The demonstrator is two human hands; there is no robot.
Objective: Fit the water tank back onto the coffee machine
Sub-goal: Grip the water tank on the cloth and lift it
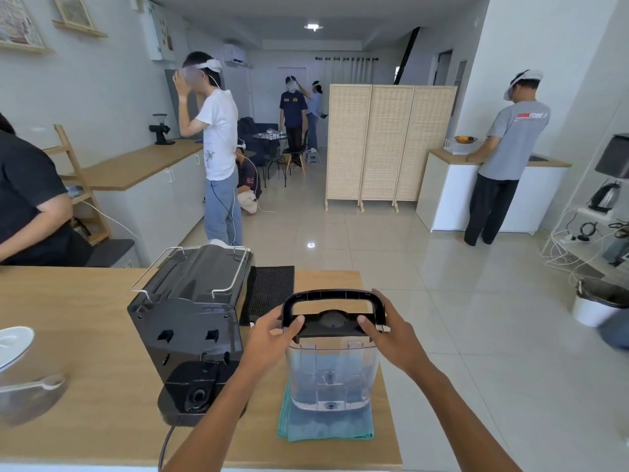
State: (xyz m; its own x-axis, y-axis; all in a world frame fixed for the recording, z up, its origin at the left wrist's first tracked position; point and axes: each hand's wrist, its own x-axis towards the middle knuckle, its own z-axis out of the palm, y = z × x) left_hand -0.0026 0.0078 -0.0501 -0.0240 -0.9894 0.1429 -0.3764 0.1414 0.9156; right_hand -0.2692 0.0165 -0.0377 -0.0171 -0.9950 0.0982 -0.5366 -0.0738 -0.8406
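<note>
The clear water tank (332,376) with a black lid and raised black handle (333,296) stands upright on a folded teal cloth (323,429). My left hand (272,330) grips the lid's left side and my right hand (388,330) grips its right side. The black coffee machine (190,318) stands just left of the tank with its back towards me. Its empty tank base (195,391) with a round valve faces me. Tank and machine are apart.
The wooden counter (85,369) ends just right of the cloth. A black drip mat (272,289) lies behind the tank. A white dish (13,345) and a spoon (34,386) lie at far left. The machine's cable (166,444) runs off the front edge. Several people stand in the room beyond.
</note>
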